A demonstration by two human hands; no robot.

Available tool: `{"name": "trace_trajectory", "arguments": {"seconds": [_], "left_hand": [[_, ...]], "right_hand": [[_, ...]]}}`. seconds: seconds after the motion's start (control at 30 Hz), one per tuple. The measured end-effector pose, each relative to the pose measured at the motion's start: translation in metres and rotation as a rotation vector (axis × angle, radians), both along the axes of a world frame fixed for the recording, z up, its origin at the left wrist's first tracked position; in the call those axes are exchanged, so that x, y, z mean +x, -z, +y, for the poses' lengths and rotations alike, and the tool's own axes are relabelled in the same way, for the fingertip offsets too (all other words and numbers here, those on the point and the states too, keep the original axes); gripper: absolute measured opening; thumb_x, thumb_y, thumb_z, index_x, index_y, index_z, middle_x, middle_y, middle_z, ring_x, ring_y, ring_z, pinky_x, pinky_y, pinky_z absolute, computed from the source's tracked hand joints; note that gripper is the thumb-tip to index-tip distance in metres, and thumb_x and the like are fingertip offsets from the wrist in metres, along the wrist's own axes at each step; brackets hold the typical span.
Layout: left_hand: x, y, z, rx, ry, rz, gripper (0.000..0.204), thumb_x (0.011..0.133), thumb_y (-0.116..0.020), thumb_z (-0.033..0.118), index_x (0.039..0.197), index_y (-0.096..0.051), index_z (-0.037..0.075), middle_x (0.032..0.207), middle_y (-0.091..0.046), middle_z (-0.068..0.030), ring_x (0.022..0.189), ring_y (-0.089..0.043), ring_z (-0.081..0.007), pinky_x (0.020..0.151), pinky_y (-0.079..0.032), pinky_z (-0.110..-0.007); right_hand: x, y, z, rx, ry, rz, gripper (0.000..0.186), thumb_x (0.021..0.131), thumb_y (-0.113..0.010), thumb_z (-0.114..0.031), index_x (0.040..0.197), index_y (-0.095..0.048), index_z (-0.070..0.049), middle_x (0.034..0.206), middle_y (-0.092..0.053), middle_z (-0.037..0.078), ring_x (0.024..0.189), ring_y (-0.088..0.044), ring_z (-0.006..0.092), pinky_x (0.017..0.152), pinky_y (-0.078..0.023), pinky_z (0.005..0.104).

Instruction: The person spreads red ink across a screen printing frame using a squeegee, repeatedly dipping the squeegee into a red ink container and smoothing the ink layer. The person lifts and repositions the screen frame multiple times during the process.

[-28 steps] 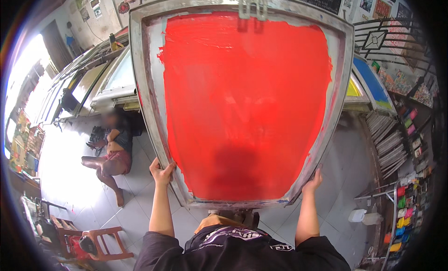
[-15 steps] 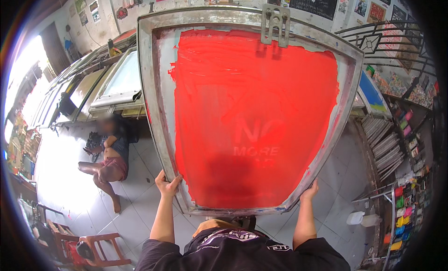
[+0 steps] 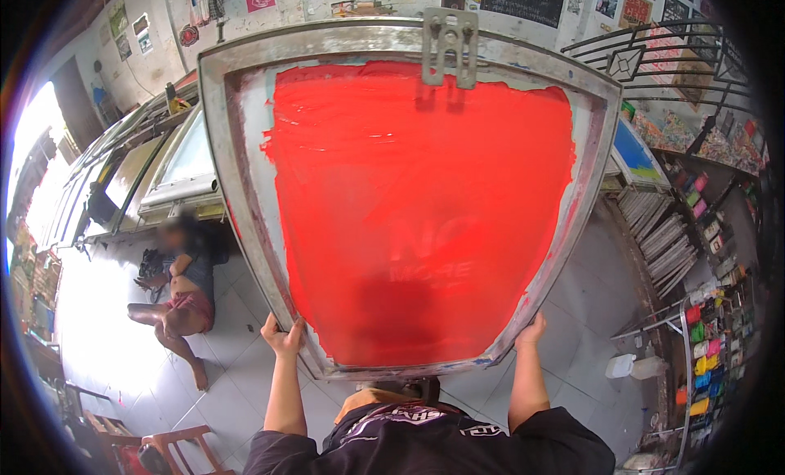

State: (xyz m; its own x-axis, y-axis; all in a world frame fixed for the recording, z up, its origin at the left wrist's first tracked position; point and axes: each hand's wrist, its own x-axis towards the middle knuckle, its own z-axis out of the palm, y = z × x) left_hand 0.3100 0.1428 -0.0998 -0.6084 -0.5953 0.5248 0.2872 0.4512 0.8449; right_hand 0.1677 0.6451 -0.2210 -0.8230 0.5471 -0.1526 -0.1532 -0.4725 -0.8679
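A large screen printing frame of grey metal fills the middle of the view, its mesh coated with bright red ink and faint lettering showing through. A metal clamp bracket sits on its top bar. My left hand grips the frame's lower left edge, thumb along the bar. My right hand holds the lower right edge, fingers mostly behind it. A dark shadow lies on the lower middle of the red ink.
Frames and panels rest on a long rack behind. A person sits on the tiled floor at left, near red chairs. At right are stacked frames, ink containers on a metal stand, jugs and a black railing. Posters cover the wall.
The frame in my hands has shifted down, right at first and then back leftward. Both hands move with it and keep their grip.
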Motion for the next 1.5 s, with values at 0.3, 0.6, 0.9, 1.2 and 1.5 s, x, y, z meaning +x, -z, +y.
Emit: {"name": "trace_trajectory", "arguments": {"seconds": [0.3,0.6,0.9,1.2,1.5], "left_hand": [[-0.018,-0.006,-0.006,0.076,0.008,0.035,0.022,0.067,-0.068,0.011,0.082,-0.06,-0.003,0.073,-0.063,-0.0032,0.065,-0.055,-0.009,0.06,-0.044,-0.024],[-0.127,-0.113,-0.075,-0.152,-0.026,-0.036,0.023,0.073,-0.064,0.015,0.087,-0.065,-0.003,0.077,-0.066,-0.0063,0.07,-0.058,-0.011,0.064,-0.046,-0.028],[-0.232,-0.205,-0.137,-0.105,-0.221,-0.267,0.053,0.068,-0.072,0.025,0.106,-0.053,-0.007,0.076,-0.064,-0.0142,0.062,-0.059,-0.0182,0.062,-0.048,-0.031],[-0.357,-0.187,-0.222,-0.202,-0.187,-0.573,0.061,0.069,-0.07,0.026,0.113,-0.048,-0.011,0.072,-0.063,-0.0124,0.063,-0.06,-0.0177,0.058,-0.047,-0.031],[-0.434,-0.182,-0.257,-0.198,-0.152,-0.691,0.063,0.065,-0.071,0.027,0.112,-0.052,-0.011,0.089,-0.064,-0.0226,0.085,-0.063,-0.0283,0.076,-0.048,-0.035]], "right_hand": [[-0.012,-0.039,-0.005,0.045,-0.032,0.124,0.039,0.086,-0.05,-0.034,0.097,-0.056,0.003,0.101,-0.057,0.013,0.096,-0.053,0.0248,0.086,-0.04,0.036],[-0.1,-0.179,-0.054,0.65,-0.121,0.546,0.046,0.08,-0.062,-0.014,0.117,-0.047,0.008,0.11,-0.054,0.015,0.103,-0.051,0.0219,0.093,-0.037,0.0329],[-0.213,-0.277,-0.124,0.937,-0.149,0.295,0.055,0.069,-0.072,-0.019,0.117,-0.055,0.005,0.107,-0.061,0.018,0.104,-0.055,0.02,0.092,-0.04,0.0285],[-0.314,-0.275,-0.194,1.087,-0.268,0.073,0.059,0.069,-0.071,-0.024,0.115,-0.055,0.009,0.117,-0.056,0.025,0.111,-0.054,0.0279,0.094,-0.041,0.0325],[-0.388,-0.254,-0.232,1.044,-0.344,-0.062,0.057,0.07,-0.071,-0.028,0.111,-0.057,0.01,0.111,-0.059,0.025,0.106,-0.057,0.0288,0.091,-0.042,0.0331]]}}
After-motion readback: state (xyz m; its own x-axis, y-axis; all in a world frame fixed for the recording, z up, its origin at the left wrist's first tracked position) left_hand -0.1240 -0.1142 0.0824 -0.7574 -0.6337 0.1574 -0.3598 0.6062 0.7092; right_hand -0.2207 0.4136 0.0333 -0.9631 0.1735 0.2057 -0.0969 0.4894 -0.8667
